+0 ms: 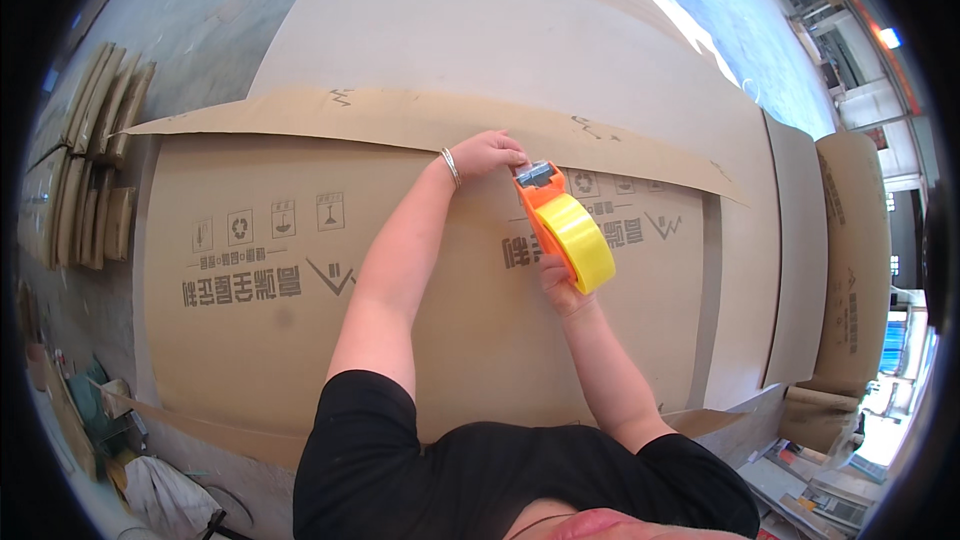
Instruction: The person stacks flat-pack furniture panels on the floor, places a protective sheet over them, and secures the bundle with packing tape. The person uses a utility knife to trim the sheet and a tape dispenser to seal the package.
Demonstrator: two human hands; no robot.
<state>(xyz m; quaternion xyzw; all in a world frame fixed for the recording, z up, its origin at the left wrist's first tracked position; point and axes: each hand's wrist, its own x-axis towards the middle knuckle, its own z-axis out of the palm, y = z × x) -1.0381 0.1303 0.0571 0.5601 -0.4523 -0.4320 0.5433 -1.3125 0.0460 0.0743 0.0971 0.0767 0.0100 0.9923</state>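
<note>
My right hand grips the handle of an orange tape dispenser, which carries a wide roll of yellow packing tape. At its metal cutter end, the thumb and fingers of my left hand are pinched together at the tape's loose end, though the tape between them is hard to see. A silvery bangle circles that wrist. Beneath both hands lies a large printed cardboard sheet. Its far side is overlapped by a folded cardboard flap, whose edge runs beside my left hand.
A pale board extends beyond the flap. Several wrapped flat packs stand on the left. On the right are another cardboard sheet and a cardboard roll. A whitish cloth or sack lies at lower left.
</note>
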